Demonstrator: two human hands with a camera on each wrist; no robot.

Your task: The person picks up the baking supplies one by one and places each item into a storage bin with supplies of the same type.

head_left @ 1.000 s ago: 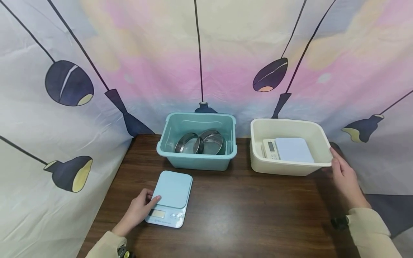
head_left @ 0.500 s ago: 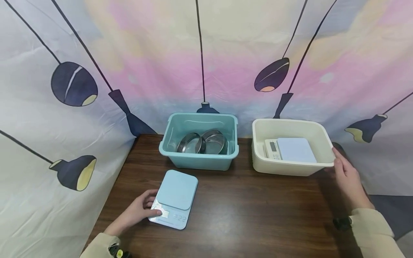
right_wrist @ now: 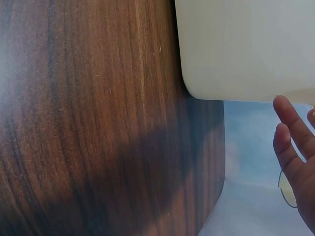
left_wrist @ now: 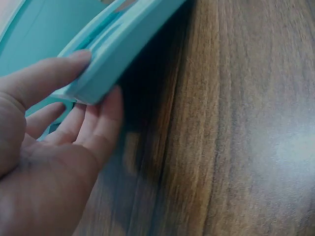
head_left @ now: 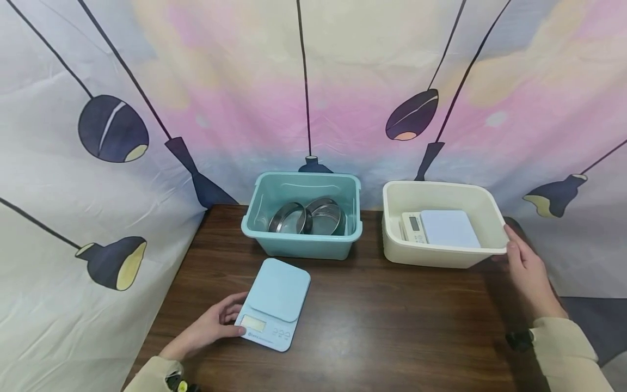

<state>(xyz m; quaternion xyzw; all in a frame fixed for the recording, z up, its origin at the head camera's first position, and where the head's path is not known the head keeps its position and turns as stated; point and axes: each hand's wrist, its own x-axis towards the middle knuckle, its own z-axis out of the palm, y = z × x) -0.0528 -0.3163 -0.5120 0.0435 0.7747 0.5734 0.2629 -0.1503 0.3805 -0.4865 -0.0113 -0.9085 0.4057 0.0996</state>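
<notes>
My left hand [head_left: 215, 322] pinches a light blue kitchen scale [head_left: 281, 291] by its near left side. In the left wrist view the thumb lies on top of the scale [left_wrist: 106, 64] and the fingers reach beneath it, with dark shadow between scale and table. The scale's display and buttons face me. At the far right, my right hand [head_left: 529, 269] touches the right end of a cream plastic bin [head_left: 433, 256] near its rim. Its fingers are fairly straight, with fingertips right at the bin's edge in the right wrist view.
Inside the cream bin lies a second kitchen scale [head_left: 449, 228] with a white platform. A teal bin [head_left: 303, 247] to its left holds round metal sieves [head_left: 289, 219]. Both bins stand at the back of the brown wooden table [head_left: 372, 321], against a patterned cloth [head_left: 352, 98].
The blue scale has moved right with my left hand and turned slightly clockwise. My left thumb has slid from beside the platform to the display end. The right hand stays at the cream bin.
</notes>
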